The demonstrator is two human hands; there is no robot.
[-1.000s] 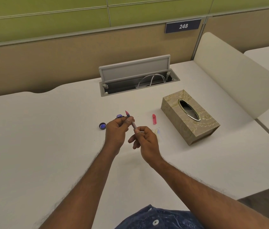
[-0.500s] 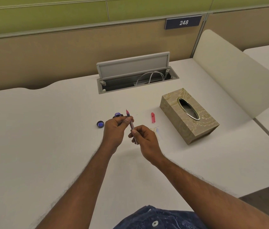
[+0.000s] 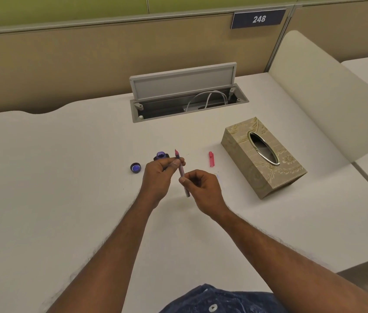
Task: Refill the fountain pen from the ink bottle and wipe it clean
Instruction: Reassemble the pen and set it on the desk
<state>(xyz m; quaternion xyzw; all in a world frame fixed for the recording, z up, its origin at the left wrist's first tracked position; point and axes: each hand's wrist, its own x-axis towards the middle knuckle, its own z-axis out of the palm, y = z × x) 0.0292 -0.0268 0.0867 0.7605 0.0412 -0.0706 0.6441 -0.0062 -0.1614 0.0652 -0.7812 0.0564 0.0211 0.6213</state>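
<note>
The pen (image 3: 181, 171) is held above the middle of the tabletop (image 3: 54, 177), its long axis running from the near edge toward the far edge, nib end up and away from the person, tail end down toward them. The left hand (image 3: 159, 175) has its fingers closed round the upper part, just below the nib; the right hand (image 3: 203, 189) pinches the lower barrel between thumb and fingers. Both hands are shut on the same pen, left nearer the nib, right nearer the tail.

The open ink bottle (image 3: 161, 156) stands just beyond the left hand, toward the far edge and slightly left of the nib. So the nib lies nearest the bottle, and the left hand is the closer one for tipping it in. Whether the barrel is being turned I cannot tell.

The bottle cap (image 3: 135, 168) lies left of the bottle. A pink pen cap (image 3: 211, 159) lies to the right, and the tissue box (image 3: 262, 157) stands further toward the right edge, for the wiping, likely.
</note>
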